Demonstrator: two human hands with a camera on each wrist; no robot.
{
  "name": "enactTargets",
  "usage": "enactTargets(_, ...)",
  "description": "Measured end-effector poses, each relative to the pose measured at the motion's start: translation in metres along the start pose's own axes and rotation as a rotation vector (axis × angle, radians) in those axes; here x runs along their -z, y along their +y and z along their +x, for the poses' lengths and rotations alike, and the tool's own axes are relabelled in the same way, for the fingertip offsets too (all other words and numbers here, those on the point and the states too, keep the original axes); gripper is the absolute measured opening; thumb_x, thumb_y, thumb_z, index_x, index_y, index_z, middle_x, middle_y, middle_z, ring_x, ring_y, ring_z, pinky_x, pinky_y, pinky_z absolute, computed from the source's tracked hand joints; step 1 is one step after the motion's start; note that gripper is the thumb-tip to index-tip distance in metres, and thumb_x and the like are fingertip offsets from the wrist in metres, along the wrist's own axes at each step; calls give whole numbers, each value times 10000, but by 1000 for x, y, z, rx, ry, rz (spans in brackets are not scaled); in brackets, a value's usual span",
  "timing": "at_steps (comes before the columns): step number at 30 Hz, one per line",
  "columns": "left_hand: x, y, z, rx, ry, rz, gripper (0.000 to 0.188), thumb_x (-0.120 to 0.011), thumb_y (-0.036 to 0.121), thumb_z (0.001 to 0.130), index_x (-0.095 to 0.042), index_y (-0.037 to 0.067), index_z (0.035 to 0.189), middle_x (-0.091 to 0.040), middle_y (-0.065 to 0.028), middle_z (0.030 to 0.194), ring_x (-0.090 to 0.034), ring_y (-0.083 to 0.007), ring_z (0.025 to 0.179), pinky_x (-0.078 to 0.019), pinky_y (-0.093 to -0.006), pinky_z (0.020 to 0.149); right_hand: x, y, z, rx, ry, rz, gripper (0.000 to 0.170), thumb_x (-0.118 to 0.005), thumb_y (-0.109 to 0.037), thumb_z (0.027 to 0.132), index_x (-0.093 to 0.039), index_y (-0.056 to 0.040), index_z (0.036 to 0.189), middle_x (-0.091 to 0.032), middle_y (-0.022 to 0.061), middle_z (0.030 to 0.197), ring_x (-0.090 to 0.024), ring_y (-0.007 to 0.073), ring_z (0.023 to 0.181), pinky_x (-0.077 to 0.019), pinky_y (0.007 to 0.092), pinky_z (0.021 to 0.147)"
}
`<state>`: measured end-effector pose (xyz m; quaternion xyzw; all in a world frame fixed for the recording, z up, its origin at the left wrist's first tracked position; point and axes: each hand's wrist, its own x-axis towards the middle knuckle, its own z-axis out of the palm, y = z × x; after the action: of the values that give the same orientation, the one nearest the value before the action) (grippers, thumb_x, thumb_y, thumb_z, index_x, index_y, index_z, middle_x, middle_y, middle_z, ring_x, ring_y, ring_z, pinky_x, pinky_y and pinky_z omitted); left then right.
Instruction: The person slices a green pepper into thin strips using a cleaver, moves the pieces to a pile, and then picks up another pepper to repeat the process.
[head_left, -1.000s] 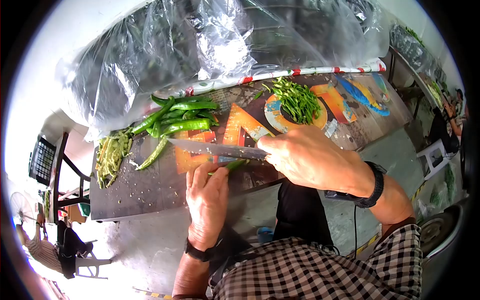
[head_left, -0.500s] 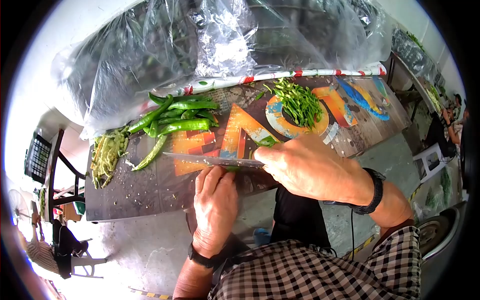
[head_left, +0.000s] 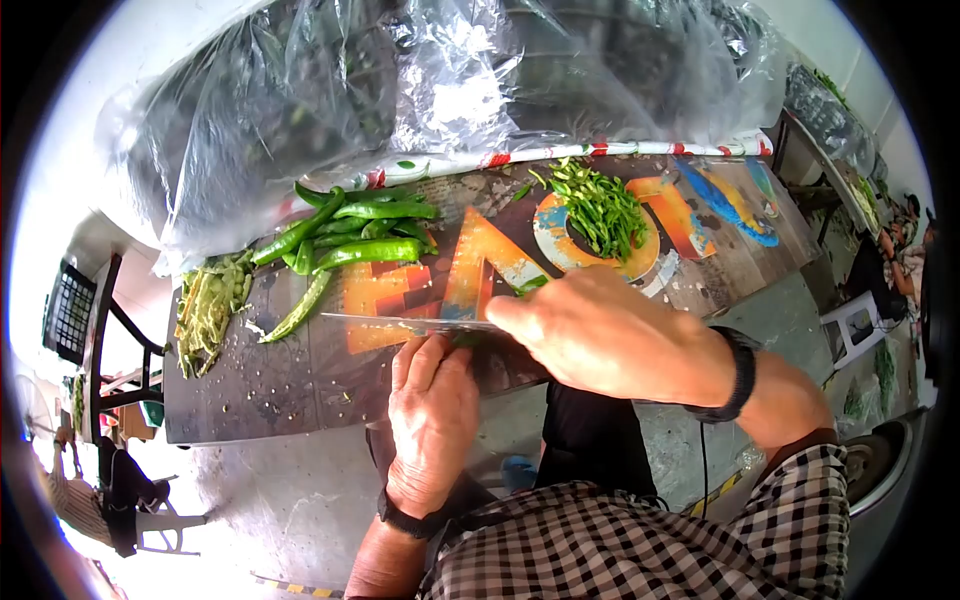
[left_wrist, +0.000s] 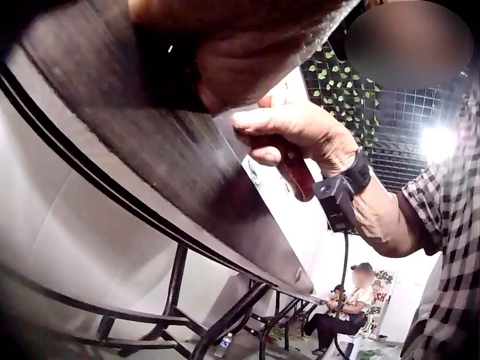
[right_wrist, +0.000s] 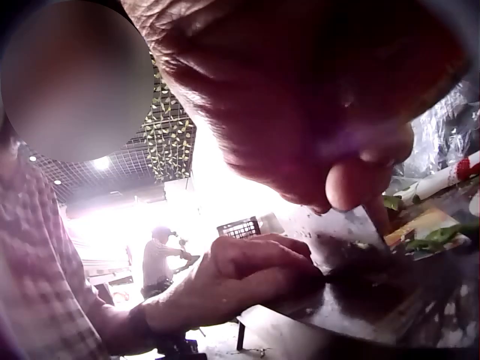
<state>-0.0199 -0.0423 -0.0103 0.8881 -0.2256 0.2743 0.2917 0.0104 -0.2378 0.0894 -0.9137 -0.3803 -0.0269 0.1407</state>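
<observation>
A knife lies level across the front of the table, its blade seen nearly edge-on. My right hand grips its handle; the left wrist view shows the red-brown handle in that hand. Just under the blade, my left hand has bent fingers pressed on a green pepper, mostly hidden by hand and knife. In the right wrist view the left hand is low beside the blade. Cut green pieces lie beyond the right hand's fingers.
Whole green peppers lie at the table's middle left, with pale pepper cores farther left. A heap of sliced green pepper is at the back right. Clear plastic sheeting covers things behind. Seeds dot the table.
The blade has turned from showing its side to nearly edge-on, and the right hand has shifted slightly left. The left hand has moved a little right, with less pepper showing.
</observation>
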Motion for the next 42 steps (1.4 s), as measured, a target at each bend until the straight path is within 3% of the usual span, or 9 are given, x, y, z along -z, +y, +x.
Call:
enactTargets(5, 0, 1, -1, -8, 4, -10, 228, -650, -29, 778, -687, -5, 1001, -632, -155, 1088, -588, -366, 1053, -511, -436, 905, -16, 4, 17, 115, 123, 12, 86, -575, -93, 867, -586, -8, 867, -622, 179, 653, -667, 347, 627, -506, 454, 536)
enactTargets(11, 0, 3, 2, -10, 49, -61, 209, -642, -50, 758, -682, -9, 958, -633, -148, 1033, -591, -364, 999, -501, -435, 874, 2, 19, -14, -90, 55, -35, 82, -595, -65, 858, -620, -18, 921, -606, 177, 609, -652, 350, 582, -494, 459, 516)
enactTargets(15, -1, 3, 0, -15, 52, -48, 198, -641, -52, 758, -677, -12, 948, -638, -152, 1017, -595, -361, 988, -498, -434, 874, 1, 15, -26, -74, 184, -18, 86, -591, -88, 882, -628, -14, 906, -606, 174, 605, -642, 353, 568, -471, 471, 507)
enactTargets(31, -4, 1, 1, -11, 62, -39, 188, -647, -43, 755, -682, -14, 937, -648, -159, 1015, -599, -358, 1013, -496, -432, 895, 6, 3, -6, -12, -21, -39, 90, -626, -78, 826, -614, -4, 876, -615, 186, 630, -652, 376, 627, -491, 485, 557)
enactTargets(37, -3, 4, 2, -3, 55, -41, 191, -646, -48, 765, -681, -9, 949, -649, -160, 1020, -599, -359, 1009, -497, -432, 894, -6, 8, 20, 93, 33, 51, 92, -615, -43, 793, -608, 5, 871, -628, 186, 670, -649, 375, 642, -498, 471, 572)
enactTargets(41, -3, 0, -2, 0, 42, -11, 216, -687, -17, 758, -688, 22, 970, -651, -127, 1068, -600, -346, 1044, -515, -434, 900, -10, 11, 19, 133, 96, 72, 66, -603, -42, 813, -603, -9, 870, -625, 174, 678, -656, 354, 667, -507, 450, 588)
enactTargets(42, -4, -1, -3, -8, 57, -6, 205, -679, -25, 764, -687, 14, 965, -652, -132, 1052, -601, -346, 1024, -509, -431, 895, -3, 9, 14, 87, 37, 71, 38, -593, -51, 847, -600, -18, 864, -624, 171, 675, -651, 356, 644, -503, 454, 574)
